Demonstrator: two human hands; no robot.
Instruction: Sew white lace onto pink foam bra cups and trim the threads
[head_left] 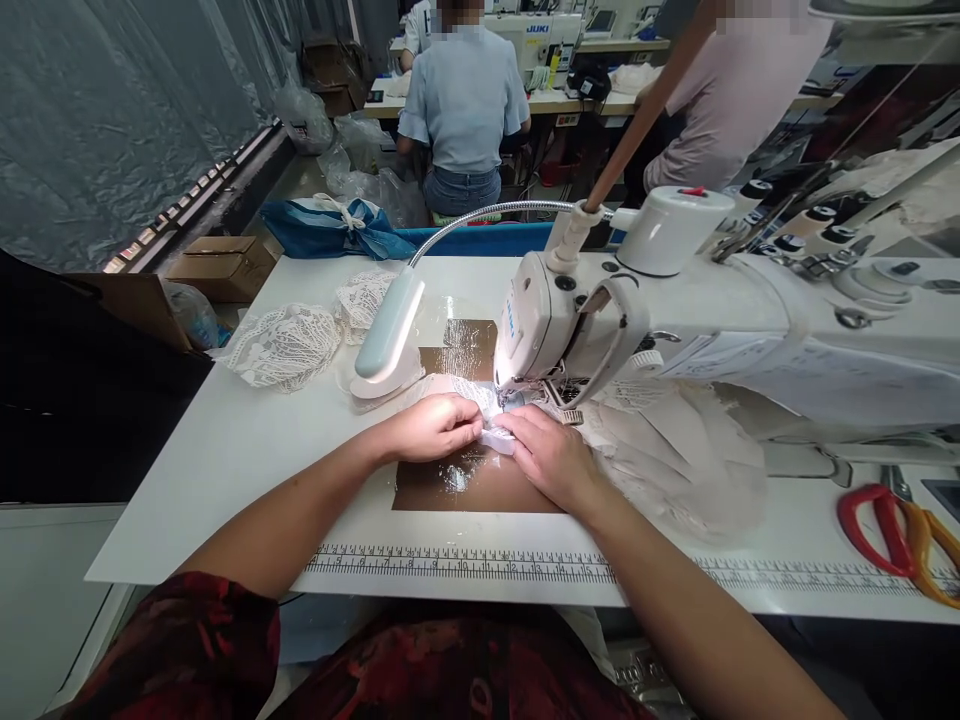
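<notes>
White lace fabric [498, 438] lies under the needle area of a white sewing machine [532, 320], lit by a lamp. My left hand [435, 426] is closed, pinching the fabric's edge just left of the needle. To the right of the needle, my right hand [553, 458] grips the same fabric between thumb and fingers. My fingertips partly hide the cloth. Sheer pale fabric [667, 455] spreads out under the machine's arm, beyond my right hand. Brown tape [465, 490] covers the table below my hands.
Lace pieces [285, 345] lie left of the lamp [390, 325]. Scissors with red and orange handles [874, 530] rest at the right. A ruler strip [465, 567] runs along the table's front edge. Two people [469, 105] [739, 110] sit beyond the table, near other machines.
</notes>
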